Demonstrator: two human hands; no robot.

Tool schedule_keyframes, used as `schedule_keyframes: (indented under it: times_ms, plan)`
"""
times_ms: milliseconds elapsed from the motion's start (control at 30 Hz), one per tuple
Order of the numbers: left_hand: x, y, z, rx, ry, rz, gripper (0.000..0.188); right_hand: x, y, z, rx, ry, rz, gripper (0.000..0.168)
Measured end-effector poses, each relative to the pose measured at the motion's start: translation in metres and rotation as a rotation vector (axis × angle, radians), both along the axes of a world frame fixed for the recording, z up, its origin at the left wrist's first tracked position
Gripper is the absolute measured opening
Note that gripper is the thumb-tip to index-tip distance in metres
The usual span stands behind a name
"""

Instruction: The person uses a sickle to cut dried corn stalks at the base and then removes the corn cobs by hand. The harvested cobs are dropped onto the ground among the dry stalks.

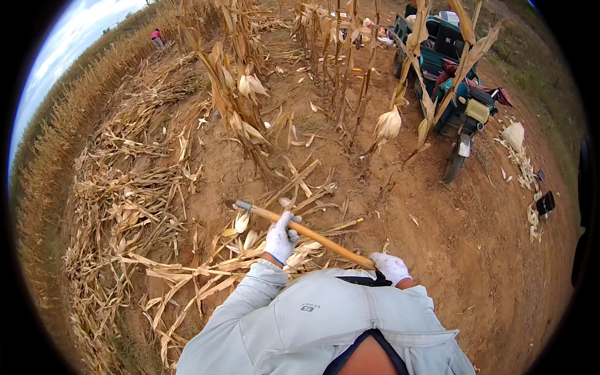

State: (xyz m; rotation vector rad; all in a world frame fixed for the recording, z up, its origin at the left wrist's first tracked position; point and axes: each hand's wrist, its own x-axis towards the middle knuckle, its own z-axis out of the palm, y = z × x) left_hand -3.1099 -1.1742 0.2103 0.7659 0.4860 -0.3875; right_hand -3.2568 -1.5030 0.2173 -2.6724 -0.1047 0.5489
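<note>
A wooden-handled field tool (pixel 323 240) slants across in front of my body. A grey metal socket (pixel 243 205) caps its far end; the dark blade beyond is too small to make out. My left hand (pixel 282 236), in a white knit glove, grips the shaft towards the socket. Around the butt end, close to my waist, my right hand (pixel 390 266) is closed, also white-gloved. Cut maize stalks (pixel 220 269) lie on the soil beneath and left of my hands, with pale husked ears (pixel 242 222) among them. Dry standing maize (pixel 241 98) rises just ahead.
Ahead right, a green cargo tricycle (pixel 461 112) stands behind a few standing stalks (pixel 412 93). Heaped cut stalks (pixel 126 187) run along the left. Far left, a person in a pink top (pixel 156 37) is beside uncut maize. A black bucket (pixel 545 204) and scattered husks (pixel 525 171) lie right.
</note>
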Motion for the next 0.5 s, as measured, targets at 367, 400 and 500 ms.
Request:
schedule_keyframes:
  times_ms: [367, 400, 500]
  plan:
    - [0.059, -0.035, 0.01, 0.493, -0.176, -0.529, 0.028, 0.008, 0.002, -0.005, 0.11, 0.191, -0.343, 0.051]
    - [0.066, -0.038, 0.007, 0.463, -0.199, -0.539, 0.029, 0.009, -0.001, -0.008, 0.099, 0.223, -0.359, 0.051]
    - [0.072, -0.047, 0.0, 0.405, -0.2, -0.5, 0.021, 0.003, -0.011, -0.019, 0.067, 0.294, -0.411, 0.055]
